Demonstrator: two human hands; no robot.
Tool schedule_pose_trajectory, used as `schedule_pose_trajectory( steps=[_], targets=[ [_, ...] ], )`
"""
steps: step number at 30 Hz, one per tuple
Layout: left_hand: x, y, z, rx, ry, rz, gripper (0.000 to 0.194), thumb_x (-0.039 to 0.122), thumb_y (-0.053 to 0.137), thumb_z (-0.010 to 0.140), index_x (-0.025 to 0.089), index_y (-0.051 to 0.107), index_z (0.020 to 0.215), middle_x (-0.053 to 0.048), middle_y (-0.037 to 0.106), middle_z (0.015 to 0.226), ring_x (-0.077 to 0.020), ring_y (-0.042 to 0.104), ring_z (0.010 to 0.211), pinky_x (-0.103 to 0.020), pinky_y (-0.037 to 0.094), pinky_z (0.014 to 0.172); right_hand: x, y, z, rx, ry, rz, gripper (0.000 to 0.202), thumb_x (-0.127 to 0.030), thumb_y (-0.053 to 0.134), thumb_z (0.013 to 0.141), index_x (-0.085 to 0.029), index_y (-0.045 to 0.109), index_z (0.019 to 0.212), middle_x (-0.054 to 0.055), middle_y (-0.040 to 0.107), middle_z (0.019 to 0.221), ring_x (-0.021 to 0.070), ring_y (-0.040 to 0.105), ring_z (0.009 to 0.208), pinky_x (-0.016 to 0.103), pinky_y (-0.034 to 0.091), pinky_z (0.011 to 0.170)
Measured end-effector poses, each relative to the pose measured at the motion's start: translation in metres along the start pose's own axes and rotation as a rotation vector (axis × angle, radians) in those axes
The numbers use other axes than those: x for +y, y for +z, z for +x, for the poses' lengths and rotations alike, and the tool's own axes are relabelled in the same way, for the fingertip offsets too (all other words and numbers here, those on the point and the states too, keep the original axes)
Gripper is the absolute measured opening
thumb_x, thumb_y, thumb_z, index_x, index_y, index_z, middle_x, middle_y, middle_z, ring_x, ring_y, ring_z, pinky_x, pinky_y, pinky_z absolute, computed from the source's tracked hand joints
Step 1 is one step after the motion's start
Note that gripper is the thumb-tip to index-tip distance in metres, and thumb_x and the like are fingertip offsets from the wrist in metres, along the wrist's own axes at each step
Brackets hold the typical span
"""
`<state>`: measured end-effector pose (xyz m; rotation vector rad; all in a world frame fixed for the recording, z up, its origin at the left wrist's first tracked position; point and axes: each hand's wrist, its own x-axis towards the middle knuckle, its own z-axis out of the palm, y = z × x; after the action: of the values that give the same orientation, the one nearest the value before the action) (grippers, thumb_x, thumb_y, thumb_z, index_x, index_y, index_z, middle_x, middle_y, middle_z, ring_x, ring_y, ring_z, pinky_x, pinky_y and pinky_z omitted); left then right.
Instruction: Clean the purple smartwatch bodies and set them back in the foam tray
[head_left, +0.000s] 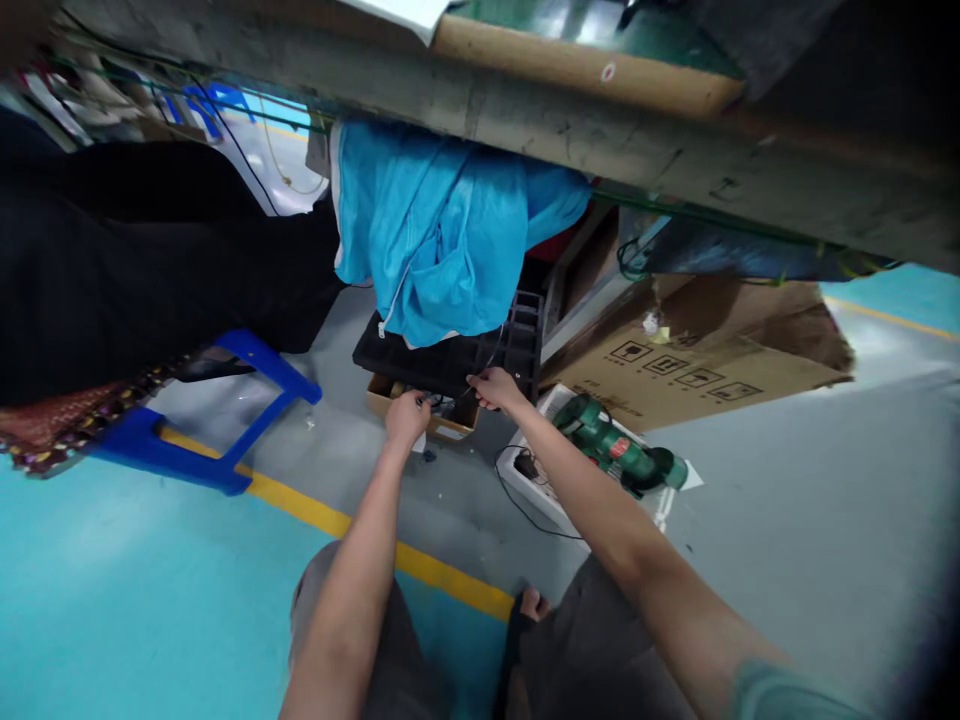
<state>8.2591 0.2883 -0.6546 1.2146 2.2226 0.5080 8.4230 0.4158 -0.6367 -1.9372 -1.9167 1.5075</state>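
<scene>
Under a bench, my left hand (409,417) is closed at the near left side of a small cardboard box (454,432), its fingers around something dark and too small to name. Up and to the right, my right hand (496,388) pinches a thin dark cord or wire that runs near the box's opening. Dark items lie inside the box, partly hidden. A black plastic pallet (420,362) is just behind both hands, and a blue cloth (457,250) hangs over it.
A bench edge (525,120) crosses overhead. At the right are a white tray (551,505) with a green power tool (619,445) and a large carton (675,370). At the left, a person in dark clothing (187,260) sits on a blue stool (277,375).
</scene>
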Motion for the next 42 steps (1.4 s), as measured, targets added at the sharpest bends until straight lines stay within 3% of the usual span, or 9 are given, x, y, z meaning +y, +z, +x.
schedule_pose_trajectory(
  steps=[8, 18, 31, 42],
  targets=[
    [0.001, 0.006, 0.001, -0.023, 0.013, 0.042, 0.035, 0.038, 0.067, 0.101, 0.019, 0.066, 0.130, -0.011, 0.067, 0.132, -0.0258, 0.068, 0.117, -0.047, 0.059, 0.099, 0.005, -0.005, -0.003, -0.002, 0.006, 0.011, 0.037, -0.042, 0.066, 0.102, -0.017, 0.065, 0.128, 0.010, 0.069, 0.126, 0.0220, 0.070, 0.106, 0.043, 0.062, 0.091],
    [0.023, 0.040, 0.000, -0.103, 0.081, 0.082, 0.040, 0.038, 0.067, 0.101, 0.018, 0.063, 0.134, -0.012, 0.066, 0.134, -0.0265, 0.068, 0.116, -0.048, 0.060, 0.097, 0.017, 0.002, 0.014, 0.046, -0.083, 0.010, 0.035, -0.042, 0.066, 0.102, -0.017, 0.066, 0.127, 0.009, 0.069, 0.124, 0.0210, 0.070, 0.104, 0.041, 0.063, 0.089],
    [0.035, 0.055, 0.003, -0.169, 0.147, 0.094, 0.036, 0.038, 0.066, 0.101, 0.019, 0.065, 0.132, -0.012, 0.066, 0.135, -0.0255, 0.068, 0.116, -0.047, 0.060, 0.098, 0.000, 0.002, 0.016, 0.078, -0.226, -0.053, 0.036, -0.042, 0.067, 0.101, -0.017, 0.066, 0.127, 0.010, 0.069, 0.127, 0.0231, 0.069, 0.109, 0.044, 0.061, 0.094],
    [0.051, 0.067, 0.006, -0.116, 0.126, 0.120, 0.035, 0.039, 0.066, 0.102, 0.019, 0.065, 0.131, -0.012, 0.066, 0.134, -0.0251, 0.068, 0.115, -0.047, 0.060, 0.098, 0.027, 0.001, 0.018, 0.100, -0.159, 0.192, 0.037, -0.042, 0.066, 0.102, -0.016, 0.065, 0.128, 0.009, 0.069, 0.124, 0.0217, 0.070, 0.104, 0.043, 0.063, 0.090]
  ],
)
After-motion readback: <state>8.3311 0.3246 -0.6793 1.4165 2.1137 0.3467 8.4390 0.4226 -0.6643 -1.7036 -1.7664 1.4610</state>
